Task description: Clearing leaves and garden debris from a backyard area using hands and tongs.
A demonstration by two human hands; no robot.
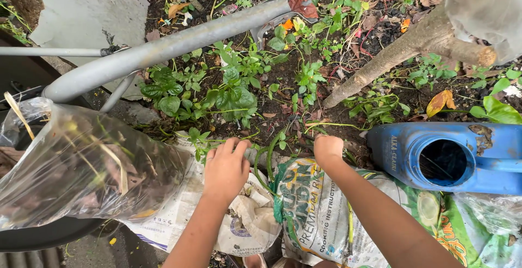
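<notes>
Two hands at the soil edge. Left hand (225, 168) laid knuckles-up over green stems (266, 156), fingers curled down onto them, apparently to hold them steady; grip underneath hidden. Right hand (328, 149) closed into a fist at the soil just beside, apparently pinching a stem; contents cannot be told. Printed sacks (321, 213) spread under both forearms, likely as ground cover. One clear plastic bag (81, 164) of dry leaves at left. One blue jug (451, 156), on its side, mouth open. One grey metal tube (163, 50) slanting above.

Two hands (225, 170), one blue jug (451, 156)
</notes>
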